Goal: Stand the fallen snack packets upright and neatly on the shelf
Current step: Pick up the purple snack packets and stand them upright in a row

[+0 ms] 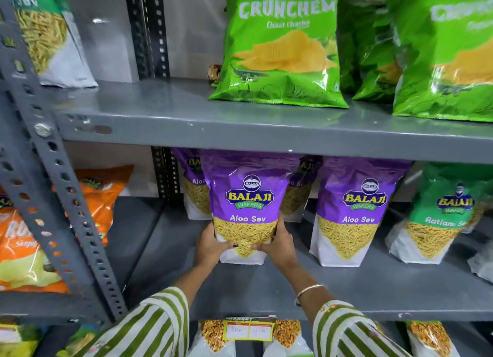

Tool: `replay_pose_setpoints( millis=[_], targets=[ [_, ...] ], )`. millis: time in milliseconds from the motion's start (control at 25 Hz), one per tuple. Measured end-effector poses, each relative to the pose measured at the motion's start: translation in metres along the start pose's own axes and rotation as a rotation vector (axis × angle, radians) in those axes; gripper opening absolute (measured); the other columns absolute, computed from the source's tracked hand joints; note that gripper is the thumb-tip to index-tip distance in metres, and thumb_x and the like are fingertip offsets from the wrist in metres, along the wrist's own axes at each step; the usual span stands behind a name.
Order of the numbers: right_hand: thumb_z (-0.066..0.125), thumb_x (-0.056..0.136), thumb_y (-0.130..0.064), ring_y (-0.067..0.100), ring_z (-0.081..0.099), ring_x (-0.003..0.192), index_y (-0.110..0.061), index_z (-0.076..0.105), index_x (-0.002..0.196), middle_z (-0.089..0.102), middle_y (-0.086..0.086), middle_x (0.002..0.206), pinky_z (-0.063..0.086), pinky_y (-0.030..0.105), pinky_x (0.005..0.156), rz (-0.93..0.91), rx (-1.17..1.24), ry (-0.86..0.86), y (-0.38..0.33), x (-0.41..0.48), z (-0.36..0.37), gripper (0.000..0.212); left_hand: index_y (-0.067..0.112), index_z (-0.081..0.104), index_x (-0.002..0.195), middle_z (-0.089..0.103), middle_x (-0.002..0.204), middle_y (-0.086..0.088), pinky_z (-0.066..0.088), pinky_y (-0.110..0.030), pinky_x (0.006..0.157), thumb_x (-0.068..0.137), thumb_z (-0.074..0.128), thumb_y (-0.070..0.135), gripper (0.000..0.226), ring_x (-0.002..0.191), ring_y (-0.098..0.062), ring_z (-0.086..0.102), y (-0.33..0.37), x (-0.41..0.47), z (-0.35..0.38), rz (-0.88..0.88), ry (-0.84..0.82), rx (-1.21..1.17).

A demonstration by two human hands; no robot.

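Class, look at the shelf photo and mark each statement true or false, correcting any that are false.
1. Both hands, left and right, hold one purple Aloo Sev packet. True.
2. The held packet lies flat on the shelf. False: it stands upright.
3. The Crunchem chips bag sits on the shelf above. True.
4. The green Ratlami Sev packet is left of the held packet. False: it is to the right.

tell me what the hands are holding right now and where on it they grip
Both hands hold one purple Aloo Sev packet, standing upright on the middle shelf. The left hand grips its lower left edge, and the right hand grips its lower right edge.
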State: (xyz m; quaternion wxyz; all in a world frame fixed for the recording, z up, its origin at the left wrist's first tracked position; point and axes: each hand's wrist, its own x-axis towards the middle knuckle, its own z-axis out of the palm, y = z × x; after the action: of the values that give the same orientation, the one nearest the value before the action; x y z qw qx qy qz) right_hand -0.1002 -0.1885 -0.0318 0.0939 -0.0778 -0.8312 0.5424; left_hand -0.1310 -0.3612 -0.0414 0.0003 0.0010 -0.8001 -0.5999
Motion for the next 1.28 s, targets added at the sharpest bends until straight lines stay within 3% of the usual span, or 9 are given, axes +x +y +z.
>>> replay_pose_setpoints(
  millis=[120,200,320,400,640,920,1280],
  targets=[
    [0.085,0.055,0.001,0.010,0.049,0.112,-0.009,0.030,0.136,0.055,0.000,0.118,0.039,0.017,0.087,0.014,0.044,-0.059,0.010,-0.001,-0.003,0.098,0.014,0.052,0.110,0.066,0.112,-0.012,0.052,-0.042,0.090,0.031,0.081,0.032,0.085,0.104,-0.026,0.061,-0.012,0.002,-0.003,-0.019,-0.032,0.020],
    [0.087,0.054,-0.002,0.014,0.049,0.116,-0.010,0.035,0.132,0.054,0.001,0.120,0.040,0.023,0.090,0.058,0.031,-0.099,0.017,-0.001,-0.003,0.094,0.021,0.046,0.109,0.063,0.113,-0.007,0.051,-0.045,0.094,0.028,0.083,0.027,0.089,0.107,-0.025,0.059,-0.020,0.001,-0.004,-0.038,-0.086,0.068],
    [0.088,0.050,-0.011,0.026,0.054,0.118,-0.013,0.045,0.123,0.060,0.007,0.122,0.045,0.035,0.095,0.101,-0.023,-0.122,0.020,0.001,0.004,0.084,0.026,0.046,0.102,0.063,0.106,-0.003,0.052,-0.044,0.093,0.034,0.080,0.019,0.077,0.106,-0.027,0.060,-0.022,0.001,-0.004,-0.072,-0.107,0.119],
    [0.088,0.053,-0.011,0.027,0.054,0.118,-0.011,0.046,0.125,0.060,0.010,0.126,0.044,0.035,0.095,0.106,-0.046,-0.108,0.019,0.001,0.009,0.084,0.028,0.047,0.099,0.064,0.104,-0.003,0.052,-0.046,0.093,0.034,0.080,0.020,0.073,0.104,-0.027,0.061,-0.023,0.001,-0.006,-0.081,-0.099,0.121],
    [0.086,0.056,-0.008,0.026,0.053,0.120,-0.009,0.045,0.128,0.059,0.011,0.128,0.041,0.027,0.093,0.125,-0.041,-0.123,0.000,-0.020,0.036,0.083,0.014,0.050,0.114,0.063,0.120,-0.009,0.050,-0.041,0.096,0.053,0.082,0.003,0.070,0.109,-0.027,0.059,-0.024,-0.016,-0.040,-0.106,-0.080,0.166],
    [0.086,0.057,-0.011,0.028,0.054,0.119,-0.008,0.046,0.128,0.059,0.013,0.128,0.044,0.034,0.098,0.118,-0.021,-0.173,-0.019,-0.051,0.084,0.081,0.002,0.049,0.119,0.061,0.124,-0.017,0.048,-0.039,0.095,0.053,0.084,0.000,0.075,0.112,-0.028,0.058,-0.033,-0.039,-0.095,-0.117,-0.023,0.256],
    [0.084,0.061,-0.011,0.029,0.052,0.120,-0.008,0.044,0.128,0.058,0.013,0.130,0.043,0.035,0.099,0.124,-0.031,-0.152,-0.023,-0.060,0.091,0.079,0.003,0.047,0.121,0.059,0.127,-0.016,0.047,-0.039,0.096,0.053,0.084,0.000,0.076,0.114,-0.028,0.056,-0.039,-0.043,-0.103,-0.110,-0.030,0.252]
  ],
)
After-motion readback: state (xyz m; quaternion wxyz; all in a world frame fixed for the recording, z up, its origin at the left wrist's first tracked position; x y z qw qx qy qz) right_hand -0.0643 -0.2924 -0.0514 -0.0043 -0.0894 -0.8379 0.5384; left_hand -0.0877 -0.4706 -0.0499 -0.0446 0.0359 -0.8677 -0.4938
